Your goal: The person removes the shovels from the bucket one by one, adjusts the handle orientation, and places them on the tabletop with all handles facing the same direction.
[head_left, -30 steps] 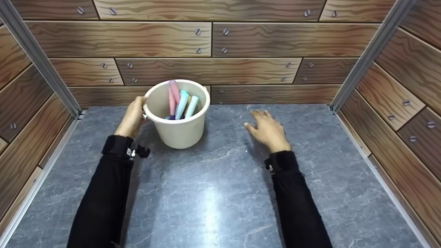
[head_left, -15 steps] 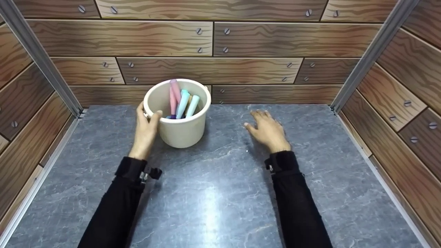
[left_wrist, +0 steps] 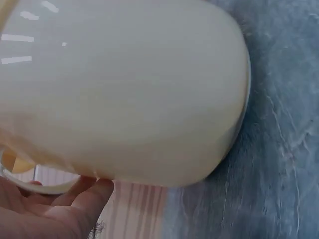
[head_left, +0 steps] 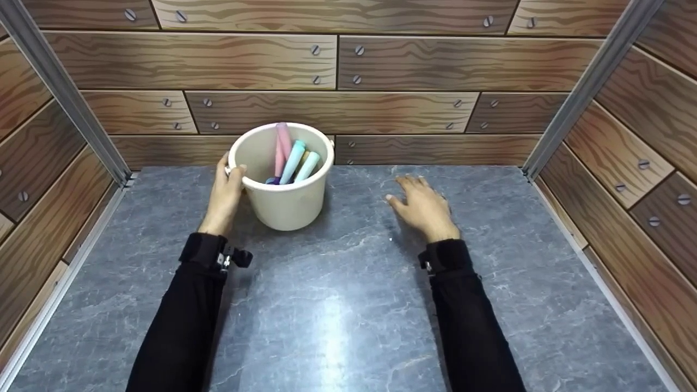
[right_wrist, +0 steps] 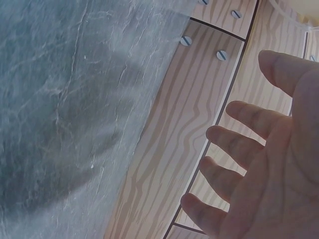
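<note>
A cream plastic bucket (head_left: 286,209) stands on the grey surface, left of the middle in the head view. Leaning inside it are pink sticks (head_left: 283,142) and light-blue sticks (head_left: 293,162) with rounded ends; their lower ends are partly hidden. My left hand (head_left: 223,196) grips the bucket's left side at the rim, thumb toward me. In the left wrist view its fingers (left_wrist: 94,196) lie against the bucket wall, beside a pale loop-shaped handle (left_wrist: 45,188). Off to the right, my right hand (head_left: 423,207) is held over the surface with fingers spread, holding nothing.
The grey marbled tabletop (head_left: 337,283) is enclosed by wood-patterned panels at the back (head_left: 261,60) and both sides. Grey metal posts (head_left: 588,81) rise at the back corners. The bucket is close to the back panel.
My left hand has swung round the bucket's left side toward the front, thumb now at the rim. The bucket has shifted slightly and its sticks lean further right. My right hand stays put.
</note>
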Available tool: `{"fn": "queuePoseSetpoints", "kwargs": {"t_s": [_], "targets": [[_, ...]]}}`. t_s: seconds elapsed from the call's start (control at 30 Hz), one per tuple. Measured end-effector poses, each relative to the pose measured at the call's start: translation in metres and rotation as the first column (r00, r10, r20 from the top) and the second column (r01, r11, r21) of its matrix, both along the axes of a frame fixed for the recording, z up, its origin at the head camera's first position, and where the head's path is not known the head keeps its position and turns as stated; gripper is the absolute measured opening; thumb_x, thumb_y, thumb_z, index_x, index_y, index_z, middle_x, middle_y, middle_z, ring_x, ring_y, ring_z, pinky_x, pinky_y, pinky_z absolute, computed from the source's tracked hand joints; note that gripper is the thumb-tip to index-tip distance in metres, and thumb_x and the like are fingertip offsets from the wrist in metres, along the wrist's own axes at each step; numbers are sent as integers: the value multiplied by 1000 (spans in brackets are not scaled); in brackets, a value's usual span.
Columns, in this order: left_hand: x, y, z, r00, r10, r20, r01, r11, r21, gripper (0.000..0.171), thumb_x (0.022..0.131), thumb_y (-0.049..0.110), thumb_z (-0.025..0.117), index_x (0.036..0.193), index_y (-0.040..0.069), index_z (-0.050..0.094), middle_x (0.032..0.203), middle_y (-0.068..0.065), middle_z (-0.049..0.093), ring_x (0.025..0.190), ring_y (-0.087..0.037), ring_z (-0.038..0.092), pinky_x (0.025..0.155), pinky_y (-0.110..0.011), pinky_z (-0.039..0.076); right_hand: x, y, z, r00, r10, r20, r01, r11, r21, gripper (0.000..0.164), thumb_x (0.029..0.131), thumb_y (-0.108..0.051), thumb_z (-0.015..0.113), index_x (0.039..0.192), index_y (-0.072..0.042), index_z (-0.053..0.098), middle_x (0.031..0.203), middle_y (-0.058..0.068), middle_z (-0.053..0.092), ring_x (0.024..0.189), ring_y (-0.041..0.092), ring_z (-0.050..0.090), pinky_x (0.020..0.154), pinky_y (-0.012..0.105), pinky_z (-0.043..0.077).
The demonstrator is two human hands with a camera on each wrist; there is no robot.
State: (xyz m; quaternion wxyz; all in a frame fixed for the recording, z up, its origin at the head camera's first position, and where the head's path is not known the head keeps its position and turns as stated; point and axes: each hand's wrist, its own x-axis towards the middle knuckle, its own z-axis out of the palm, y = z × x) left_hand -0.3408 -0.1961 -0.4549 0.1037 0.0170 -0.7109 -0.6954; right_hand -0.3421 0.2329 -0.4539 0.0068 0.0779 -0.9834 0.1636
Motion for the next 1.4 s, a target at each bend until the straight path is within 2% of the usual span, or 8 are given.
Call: {"fn": "queuePoseSetpoints", "kwargs": {"t_s": [0.17, 0.27, 0.47, 0.57, 0.73, 1.0, 1.27, 1.4], "targets": [[0, 4, 1, 1000, 0, -16, 1, 997, 74, 78, 120, 36, 43, 186, 3, 20, 193, -23, 29, 180, -36, 32, 151, -53, 27, 0, -1, 2, 1000, 5, 4, -5, 1000, -6, 75, 120, -52, 56, 182, -12, 42, 191, 21, 37, 181, 49, 28, 144, 78, 25], [6, 7, 1, 999, -44, -7, 44, 993, 108, 78, 122, 42, 41, 187, 6, 19, 193, -22, 28, 180, -39, 32, 151, -56, 25, 1, 0, 4, 1000, 8, 2, -8, 1000, -10, 75, 121, -52, 56, 183, -12, 41, 191, 21, 36, 181, 50, 27, 146, 76, 24], [20, 8, -3, 974, -174, 143, 148, 974, 172, 100, 115, 52, 50, 188, 32, -15, 199, -17, -11, 185, -45, 4, 145, -82, 14, 6, -5, 15, 999, 15, -31, -16, 998, -55, 74, 121, -51, 56, 184, -16, 39, 192, 17, 36, 181, 48, 29, 144, 78, 27], [21, 8, -4, 967, -196, 160, 170, 971, 166, 110, 111, 52, 57, 185, 38, -23, 197, -16, -22, 185, -46, -4, 141, -90, 12, 7, -15, 25, 997, 50, -62, -56, 994, -97, 73, 121, -52, 57, 184, -17, 41, 192, 14, 38, 180, 45, 33, 145, 75, 29], [20, 11, -5, 975, -170, 143, 143, 973, 180, 112, 108, 47, 59, 186, 36, -20, 198, -21, -14, 184, -48, 4, 138, -91, 17, 10, -40, 46, 982, 155, -111, -167, 980, -108, 72, 121, -53, 58, 183, -20, 42, 191, 10, 42, 179, 39, 39, 146, 67, 34], [19, 13, -9, 983, -127, 136, 101, 978, 182, 109, 107, 44, 60, 187, 35, -13, 198, -24, -2, 180, -56, 17, 135, -93, 23, 14, -77, 81, 938, 288, -194, -293, 956, 5, 67, 121, -52, 59, 180, -21, 49, 187, 9, 50, 173, 35, 49, 141, 63, 45], [18, 12, -10, 983, -113, 145, 81, 975, 208, 109, 107, 41, 60, 188, 33, -13, 198, -25, 2, 177, -56, 27, 136, -88, 29, -1, -111, 110, 918, 345, -197, -347, 938, 27, 63, 120, -48, 63, 175, -18, 54, 182, 9, 57, 171, 32, 53, 140, 58, 47], [19, 11, -13, 983, -114, 144, 80, 971, 224, 109, 107, 40, 60, 188, 33, -12, 198, -25, 3, 175, -56, 31, 136, -86, 30, -13, -128, 113, 889, 419, -184, -429, 903, -19, 60, 119, -36, 69, 172, -11, 57, 177, 13, 61, 167, 32, 57, 141, 51, 46]]}}
